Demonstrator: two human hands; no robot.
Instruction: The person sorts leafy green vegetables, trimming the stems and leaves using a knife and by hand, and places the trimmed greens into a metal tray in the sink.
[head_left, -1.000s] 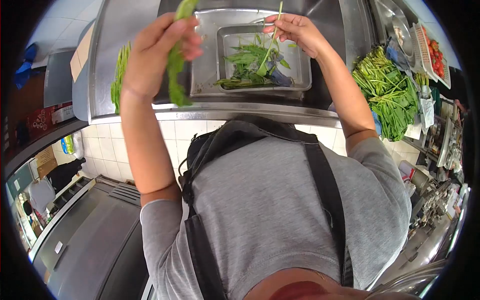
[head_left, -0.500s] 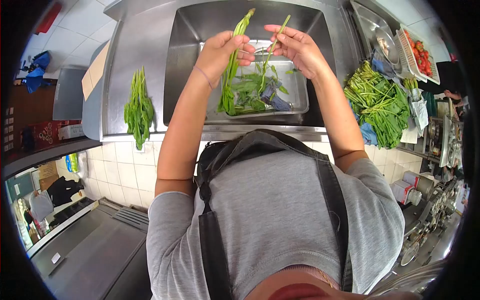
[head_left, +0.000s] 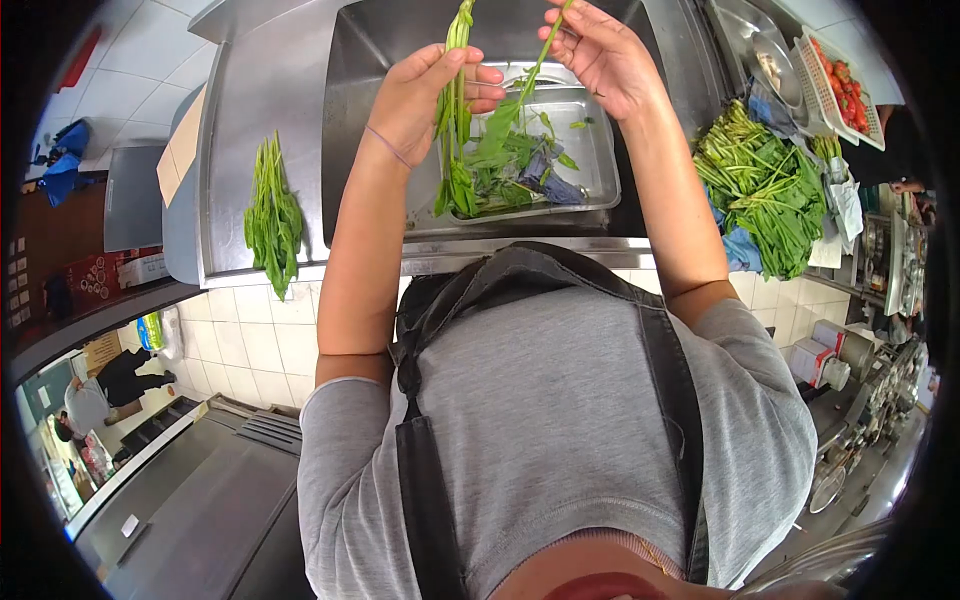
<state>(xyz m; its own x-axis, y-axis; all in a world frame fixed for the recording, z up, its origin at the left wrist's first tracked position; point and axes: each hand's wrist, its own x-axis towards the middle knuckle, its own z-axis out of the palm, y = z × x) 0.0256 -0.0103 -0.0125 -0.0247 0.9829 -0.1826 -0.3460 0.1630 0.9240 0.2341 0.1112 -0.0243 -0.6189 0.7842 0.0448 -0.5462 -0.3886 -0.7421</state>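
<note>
My left hand (head_left: 425,97) is closed around a bunch of leafy green stalks (head_left: 455,185), stems up and leaves hanging down. Between the fingertips of my right hand (head_left: 607,55) is a single green stalk (head_left: 541,62), its leaf dangling over the tray. Beneath both hands a metal tray (head_left: 603,185) lies in the steel sink (head_left: 365,60). Loose green leaves (head_left: 490,185) and a dark purplish-blue piece (head_left: 550,182) lie in that tray. On the left counter rests another bunch of leafy greens (head_left: 272,215), stems pointing away from me.
To the right sits a large heap of leafy greens (head_left: 765,190) on blue wrapping. Beyond it are a metal bowl (head_left: 775,70) and a white basket (head_left: 825,85) of red produce. The sink's front edge (head_left: 530,245) runs close to my body. Another person (head_left: 90,405) is at far left.
Both hands have moved slightly up and away, carrying the stalks. The right hand's stalk is higher, with its leaf now clearly seen above the tray.
</note>
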